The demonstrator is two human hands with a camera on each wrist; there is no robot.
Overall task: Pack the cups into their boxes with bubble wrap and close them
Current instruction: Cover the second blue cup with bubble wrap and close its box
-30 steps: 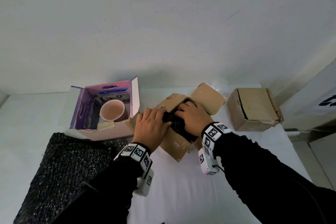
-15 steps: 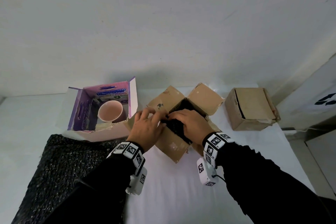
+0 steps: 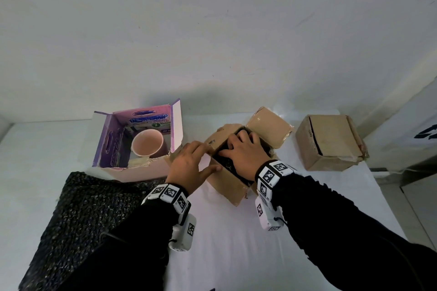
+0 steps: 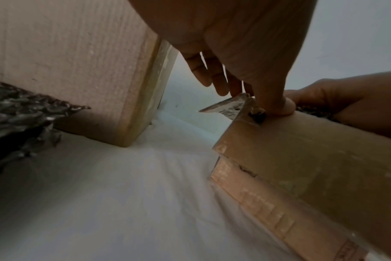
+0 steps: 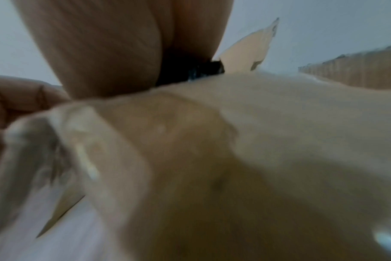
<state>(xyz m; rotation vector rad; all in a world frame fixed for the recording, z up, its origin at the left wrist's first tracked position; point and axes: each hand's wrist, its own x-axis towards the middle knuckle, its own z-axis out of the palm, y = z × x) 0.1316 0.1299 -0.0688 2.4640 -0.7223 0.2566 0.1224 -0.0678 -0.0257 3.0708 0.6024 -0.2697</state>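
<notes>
Brown middle box [image 3: 233, 185] is being filled: the right hand [image 3: 244, 155] pushes black bubble wrap [image 3: 225, 160] down flat-fingered, the left hand [image 3: 189, 168] rests loosely on a flap, which needs folding next.

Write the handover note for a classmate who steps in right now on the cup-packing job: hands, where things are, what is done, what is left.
Left hand: fingers straight, resting on the left flap and rim of the open brown box; holds nothing.
Right hand: pressing down on the dark bubble wrap inside that box; whether its fingers curl is hidden.
Pink cup: unwrapped, standing in the open purple box.
Spare bubble wrap sheet: flat on the table, front left.
Second brown box: far right, flaps down.
Done: right box looks packed.
Left: close the middle box; wrap the pink cup, close its box.
</notes>
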